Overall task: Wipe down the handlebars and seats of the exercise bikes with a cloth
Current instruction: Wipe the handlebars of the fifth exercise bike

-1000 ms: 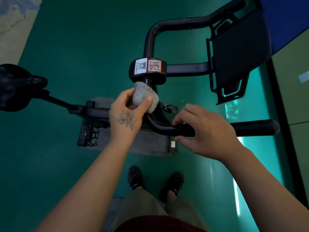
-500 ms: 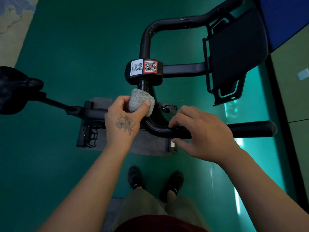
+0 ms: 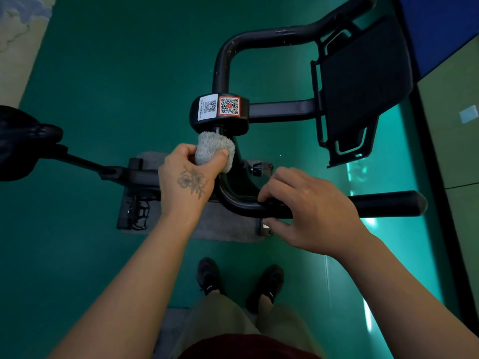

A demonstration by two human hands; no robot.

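Observation:
A black exercise bike stands below me, seen from above. My left hand (image 3: 188,177) grips a grey fluffy cloth (image 3: 213,150) wrapped around the handlebar stem, just under the black hub with two QR stickers (image 3: 220,107). My right hand (image 3: 308,208) grips the near handlebar (image 3: 386,203), fingers curled over the bar beside its bend. The far handlebar (image 3: 272,37) curves away at the top. The black seat (image 3: 18,141) sits at the left edge, partly cut off.
A black tablet holder (image 3: 363,89) juts from the hub to the right. A pedal (image 3: 137,213) and a grey floor mat (image 3: 223,229) lie under the frame. My black shoes (image 3: 210,275) stand on green flooring. A blue wall panel (image 3: 440,27) borders the right.
My left hand with the cloth has slid a little left and up along the stem toward the hub. My right hand keeps its hold on the near handlebar.

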